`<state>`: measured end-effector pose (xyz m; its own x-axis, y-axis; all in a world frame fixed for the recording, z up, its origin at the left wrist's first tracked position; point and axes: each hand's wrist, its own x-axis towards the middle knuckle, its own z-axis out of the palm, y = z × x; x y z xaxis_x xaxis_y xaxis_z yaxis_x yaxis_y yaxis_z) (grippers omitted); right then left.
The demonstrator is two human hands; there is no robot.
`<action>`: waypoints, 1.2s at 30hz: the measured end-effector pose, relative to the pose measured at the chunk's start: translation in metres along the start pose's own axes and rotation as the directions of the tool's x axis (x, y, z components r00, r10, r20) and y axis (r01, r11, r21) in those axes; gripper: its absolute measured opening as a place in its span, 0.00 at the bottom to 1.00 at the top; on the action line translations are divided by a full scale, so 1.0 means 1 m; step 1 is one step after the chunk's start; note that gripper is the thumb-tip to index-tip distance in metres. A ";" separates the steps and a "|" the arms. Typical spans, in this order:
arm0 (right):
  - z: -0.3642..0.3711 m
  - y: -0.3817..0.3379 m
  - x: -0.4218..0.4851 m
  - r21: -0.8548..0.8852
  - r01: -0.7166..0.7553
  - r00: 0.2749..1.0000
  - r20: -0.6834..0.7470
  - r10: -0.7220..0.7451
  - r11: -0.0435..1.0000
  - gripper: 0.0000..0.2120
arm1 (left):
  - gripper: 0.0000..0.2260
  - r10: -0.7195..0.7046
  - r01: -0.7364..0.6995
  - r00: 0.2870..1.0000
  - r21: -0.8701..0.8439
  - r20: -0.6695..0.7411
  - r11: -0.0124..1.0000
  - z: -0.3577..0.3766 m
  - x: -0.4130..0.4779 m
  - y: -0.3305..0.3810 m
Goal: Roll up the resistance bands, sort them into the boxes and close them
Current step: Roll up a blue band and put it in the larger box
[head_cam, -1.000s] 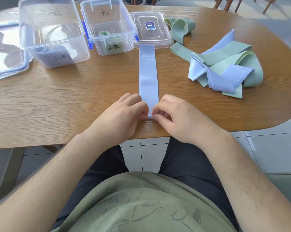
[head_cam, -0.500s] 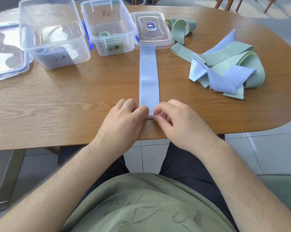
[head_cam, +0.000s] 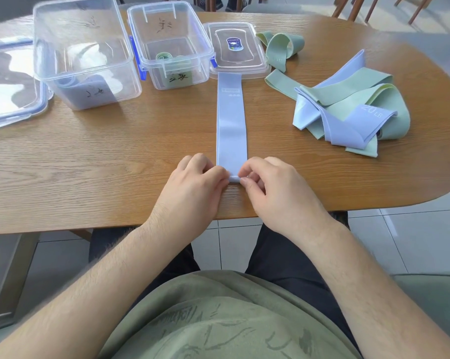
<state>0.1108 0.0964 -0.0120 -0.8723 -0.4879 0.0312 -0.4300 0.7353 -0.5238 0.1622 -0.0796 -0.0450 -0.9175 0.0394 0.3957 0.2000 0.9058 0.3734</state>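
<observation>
Blue elastic, the band you were rolling, lay flat and straight down the middle of the table. Its far end touched the near edge of the small lid, and its near end sat close to the table's edge in front of you. Your left hand and right hand both had their fingers curled, each pinching one corner of that near end, where only a small first turn had formed.

That turn looked like the weak spot. If one hand had led the other, the roll would likely have gone skew and coned out sideways. Had either pinch eased, the springy material could have flicked open. So near the edge, a slip might have dropped the end into your lap. Whether the far end was caught under the small lid you could not tell; if so, pulling would have dragged the lid.

Blue rolls belonged in the larger box, not the smaller box holding a green roll. The loose pile waited to the right.
</observation>
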 end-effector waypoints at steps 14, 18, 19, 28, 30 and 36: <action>-0.007 0.004 0.013 0.038 -0.008 0.998 0.068 0.005 0.999 0.05 | 0.03 -0.089 0.092 0.995 -0.099 0.040 0.991 -0.003 0.004 0.002; -0.008 0.005 0.013 0.044 -0.006 0.998 0.064 0.003 0.999 0.05 | 0.02 -0.078 0.081 0.997 -0.105 0.027 0.991 -0.003 0.004 0.001; -0.008 0.005 0.012 0.051 -0.007 0.998 0.056 0.005 0.999 0.04 | 0.02 -0.076 0.078 0.997 -0.105 0.023 0.991 -0.003 0.004 0.001; -0.009 0.002 0.008 0.071 -0.016 0.999 0.041 0.013 0.997 0.01 | 0.03 -0.046 0.047 0.999 -0.097 0.013 0.994 -0.004 0.001 -0.001; -0.010 0.002 0.007 0.070 -0.022 0.998 0.052 0.018 0.997 0.01 | 0.03 -0.029 0.031 0.999 -0.104 0.020 0.994 -0.004 0.000 -0.002; -0.012 0.002 0.004 0.098 -0.003 0.996 0.084 -0.005 0.995 0.06 | 0.03 -0.029 0.035 0.999 -0.170 0.038 0.985 -0.008 -0.005 0.000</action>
<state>0.1040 0.1018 -0.0023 -0.8474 -0.5295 -0.0382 -0.4021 0.6871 -0.6052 0.1698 -0.0833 -0.0402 -0.9352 0.0290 0.3528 0.2233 0.8215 0.5246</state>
